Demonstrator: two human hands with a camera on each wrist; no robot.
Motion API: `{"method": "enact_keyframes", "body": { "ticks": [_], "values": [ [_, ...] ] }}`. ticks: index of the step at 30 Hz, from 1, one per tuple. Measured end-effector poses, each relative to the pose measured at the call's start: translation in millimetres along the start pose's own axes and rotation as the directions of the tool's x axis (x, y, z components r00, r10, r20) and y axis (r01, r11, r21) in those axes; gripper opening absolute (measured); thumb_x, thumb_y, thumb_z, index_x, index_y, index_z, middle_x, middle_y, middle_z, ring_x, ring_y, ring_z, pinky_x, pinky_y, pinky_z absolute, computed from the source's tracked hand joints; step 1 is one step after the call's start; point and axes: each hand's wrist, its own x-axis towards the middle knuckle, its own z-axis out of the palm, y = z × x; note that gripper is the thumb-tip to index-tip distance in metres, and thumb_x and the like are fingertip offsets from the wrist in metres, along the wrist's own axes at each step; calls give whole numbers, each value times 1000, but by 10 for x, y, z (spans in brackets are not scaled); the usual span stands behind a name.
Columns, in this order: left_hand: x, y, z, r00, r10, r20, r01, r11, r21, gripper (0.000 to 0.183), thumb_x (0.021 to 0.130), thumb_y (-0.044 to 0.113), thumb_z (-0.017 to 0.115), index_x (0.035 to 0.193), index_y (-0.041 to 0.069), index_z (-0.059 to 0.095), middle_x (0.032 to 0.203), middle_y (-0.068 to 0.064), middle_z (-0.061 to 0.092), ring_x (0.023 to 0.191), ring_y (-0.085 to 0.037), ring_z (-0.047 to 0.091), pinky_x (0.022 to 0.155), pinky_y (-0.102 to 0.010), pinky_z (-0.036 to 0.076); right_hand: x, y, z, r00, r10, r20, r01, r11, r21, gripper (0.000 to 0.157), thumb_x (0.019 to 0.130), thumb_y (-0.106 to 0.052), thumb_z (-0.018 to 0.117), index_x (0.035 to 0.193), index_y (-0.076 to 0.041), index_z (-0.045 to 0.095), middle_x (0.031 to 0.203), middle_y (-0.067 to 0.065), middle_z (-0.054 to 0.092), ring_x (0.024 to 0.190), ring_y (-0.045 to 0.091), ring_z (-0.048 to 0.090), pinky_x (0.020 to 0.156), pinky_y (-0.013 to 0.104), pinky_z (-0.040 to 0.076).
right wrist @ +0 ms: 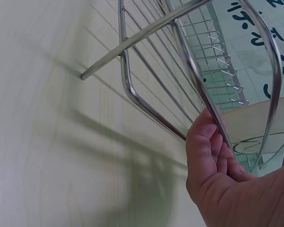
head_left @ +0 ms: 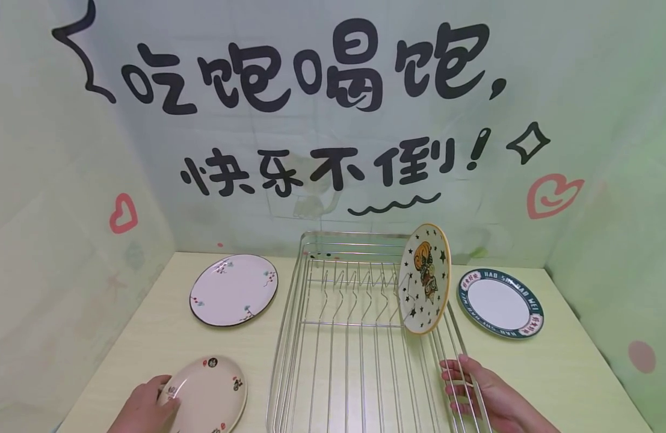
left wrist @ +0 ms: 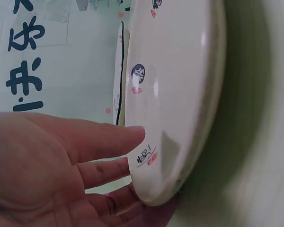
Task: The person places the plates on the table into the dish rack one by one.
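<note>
On the table [head_left: 582, 385], the head view crops wire rack [head_left: 360, 325] and beige plate [head_left: 207, 397].

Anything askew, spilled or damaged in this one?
Nothing stands out. The star plate stands on edge in the rack, as expected; the white plate and blue-rimmed plate lie on the table; the left hand grips the cream plate, the right hand the rack. No spill or crack shows.
</note>
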Motion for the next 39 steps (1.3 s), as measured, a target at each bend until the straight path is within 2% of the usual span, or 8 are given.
{"method": "enact_keyframes", "body": {
  "ticks": [3, 5, 8, 15, 22, 28, 35, 39],
  "values": [
    [12, -24, 19, 997, -79, 15, 79, 996, -34, 47, 84, 10, 62, 117, -19, 46, 85, -12, 60, 77, -23, 54, 71, -45, 47, -3, 1, 6, 1000, -1, -5, 1, 1000, -11, 61, 96, -51, 39, 125, 3, 47, 103, 6, 53, 89, 19, 54, 78, 38, 50],
    [20, -51, 37, 988, -154, 25, 155, 985, -75, 45, 86, 9, 60, 121, -16, 45, 86, -9, 58, 76, -21, 52, 69, -42, 45, -4, 1, 8, 1000, -2, -7, 2, 1000, -23, 62, 97, -50, 38, 126, 4, 46, 103, 6, 53, 89, 19, 54, 78, 37, 49],
    [21, -100, 50, 980, -201, 12, 201, 971, -128, 42, 86, 9, 59, 121, -12, 48, 87, -7, 57, 77, -20, 51, 68, -39, 44, -2, 0, 10, 1000, -5, -1, 5, 1000, -30, 62, 97, -49, 37, 127, 4, 46, 104, 6, 52, 89, 19, 53, 78, 37, 49],
    [-6, -188, 20, 990, -133, -37, 124, 974, -191, 40, 83, 15, 66, 114, -10, 57, 89, -4, 61, 79, -17, 56, 66, -30, 47, 1, 9, -4, 1000, -8, -12, 8, 1000, -10, 61, 97, -50, 38, 125, 3, 47, 103, 6, 53, 89, 20, 54, 78, 37, 49],
    [-56, -193, 32, 985, -167, -34, 139, 903, -406, 49, 84, 17, 67, 119, -14, 52, 89, -7, 60, 77, -16, 56, 61, -26, 52, 10, 5, 10, 1000, -9, -9, 8, 1000, -18, 61, 97, -50, 38, 125, 3, 47, 104, 6, 54, 90, 20, 54, 79, 37, 50],
    [-78, -84, -50, 970, -241, -21, 197, 837, -510, 59, 87, 26, 66, 127, -13, 46, 96, -10, 58, 77, -16, 56, 62, -29, 53, 19, 3, -1, 1000, -14, 4, 14, 1000, -20, 60, 97, -50, 37, 125, 2, 47, 104, 6, 54, 90, 19, 54, 79, 36, 50],
    [-122, 111, -180, 961, -263, -85, 183, 836, -518, 58, 88, 24, 64, 131, -10, 44, 105, -18, 55, 74, -13, 59, 61, -28, 54, 11, 7, -1, 1000, -11, 2, 11, 1000, -9, 56, 98, -49, 36, 122, 0, 50, 102, 5, 54, 89, 19, 55, 78, 36, 50],
    [-174, 217, -245, 963, -249, -105, 154, 825, -544, 61, 88, 26, 64, 132, -10, 43, 104, -16, 55, 74, -10, 60, 62, -27, 54, 8, 13, 0, 1000, -10, 3, 10, 1000, -3, 57, 98, -49, 37, 123, 1, 50, 102, 5, 55, 90, 19, 55, 79, 37, 50]
  ]
}}
